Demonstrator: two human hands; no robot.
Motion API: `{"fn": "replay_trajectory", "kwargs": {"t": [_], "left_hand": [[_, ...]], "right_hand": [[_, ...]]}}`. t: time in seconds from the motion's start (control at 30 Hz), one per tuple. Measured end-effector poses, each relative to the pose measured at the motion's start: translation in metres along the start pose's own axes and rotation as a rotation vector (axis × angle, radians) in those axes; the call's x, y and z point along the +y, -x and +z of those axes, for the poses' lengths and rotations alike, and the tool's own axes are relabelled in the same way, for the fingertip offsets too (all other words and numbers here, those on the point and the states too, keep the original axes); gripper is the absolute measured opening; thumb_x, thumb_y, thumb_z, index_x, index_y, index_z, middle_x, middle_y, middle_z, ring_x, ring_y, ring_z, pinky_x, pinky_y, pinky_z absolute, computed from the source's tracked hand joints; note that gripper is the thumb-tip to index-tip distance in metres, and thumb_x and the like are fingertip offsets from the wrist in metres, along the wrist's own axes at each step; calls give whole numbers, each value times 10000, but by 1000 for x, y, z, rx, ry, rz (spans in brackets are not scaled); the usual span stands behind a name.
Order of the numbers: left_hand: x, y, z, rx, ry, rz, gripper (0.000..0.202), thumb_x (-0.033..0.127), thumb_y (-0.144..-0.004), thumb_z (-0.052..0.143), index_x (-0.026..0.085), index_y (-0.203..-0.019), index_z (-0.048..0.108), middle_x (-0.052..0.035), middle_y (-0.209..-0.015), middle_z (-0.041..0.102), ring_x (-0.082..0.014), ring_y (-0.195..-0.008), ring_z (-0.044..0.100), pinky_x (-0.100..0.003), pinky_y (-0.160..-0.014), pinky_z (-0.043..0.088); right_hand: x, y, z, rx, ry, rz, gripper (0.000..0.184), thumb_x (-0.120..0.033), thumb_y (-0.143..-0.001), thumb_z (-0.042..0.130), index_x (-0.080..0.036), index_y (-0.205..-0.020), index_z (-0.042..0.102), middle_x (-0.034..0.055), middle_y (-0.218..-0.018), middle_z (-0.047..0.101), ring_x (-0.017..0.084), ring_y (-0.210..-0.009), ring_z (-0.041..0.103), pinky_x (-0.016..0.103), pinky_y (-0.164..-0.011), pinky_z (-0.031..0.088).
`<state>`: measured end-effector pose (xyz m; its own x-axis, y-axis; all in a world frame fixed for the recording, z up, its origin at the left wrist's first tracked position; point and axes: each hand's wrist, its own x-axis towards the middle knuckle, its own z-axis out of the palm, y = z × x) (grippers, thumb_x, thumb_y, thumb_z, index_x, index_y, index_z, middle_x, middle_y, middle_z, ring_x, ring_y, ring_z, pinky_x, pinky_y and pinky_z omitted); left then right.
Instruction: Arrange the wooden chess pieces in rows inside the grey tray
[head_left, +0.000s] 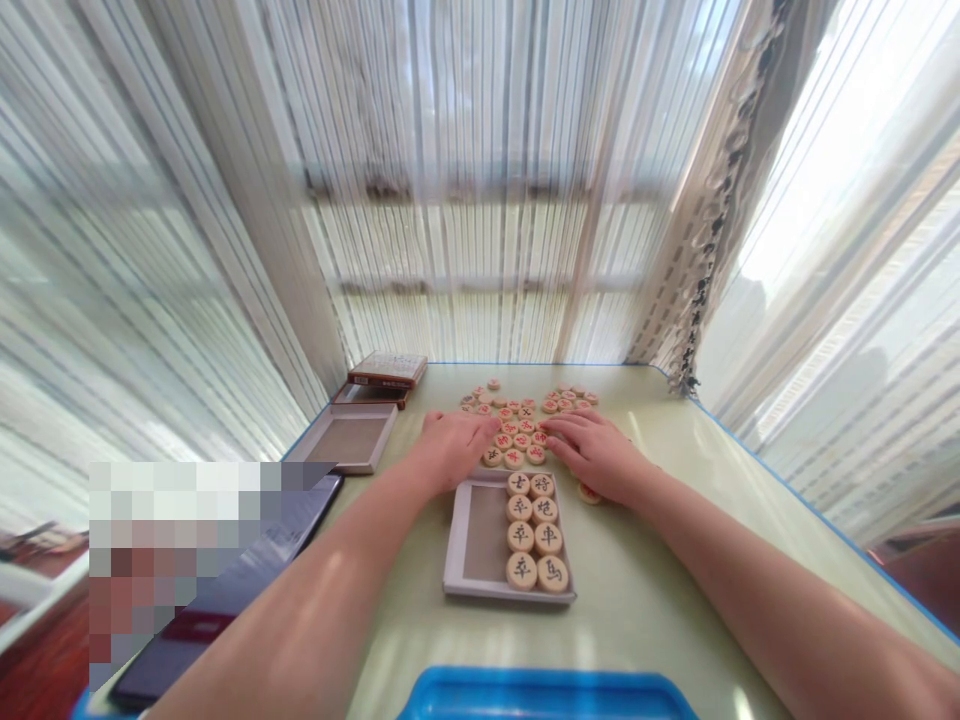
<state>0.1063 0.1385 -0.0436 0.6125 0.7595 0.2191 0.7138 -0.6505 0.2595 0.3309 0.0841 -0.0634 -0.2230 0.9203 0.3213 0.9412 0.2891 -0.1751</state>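
Observation:
My left hand [450, 447] lies palm down on the table, fingers stretched toward a heap of round wooden chess pieces [517, 440] with red and black characters. My right hand [592, 450] rests flat on the other side of the heap, fingertips touching the pieces. Just in front of both hands sits a shallow grey box tray [469, 545]. Several pieces [534, 528] stand in two neat columns along its right side. One loose piece [589, 493] peeks out under my right wrist.
A second shallow tray [349, 440] lies at the left, with a red and white box [388, 370] behind it. A dark tablet [225, 590] lies at the near left. A blue tray edge [547, 695] is at the front. Sheer curtains surround the table.

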Motion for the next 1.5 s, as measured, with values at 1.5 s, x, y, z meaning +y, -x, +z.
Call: {"fn": "replay_trajectory", "kwargs": {"t": [1.5], "left_hand": [[-9, 4, -9, 80, -152, -157, 268, 208, -771, 393, 197, -820, 656, -71, -889, 679, -217, -862, 604, -312, -782, 443]], "right_hand": [[5, -3, 2, 100, -34, 102, 295, -318, -824, 434, -231, -960, 681, 34, -1037, 641, 219, -1008, 517, 372, -931, 375]]}}
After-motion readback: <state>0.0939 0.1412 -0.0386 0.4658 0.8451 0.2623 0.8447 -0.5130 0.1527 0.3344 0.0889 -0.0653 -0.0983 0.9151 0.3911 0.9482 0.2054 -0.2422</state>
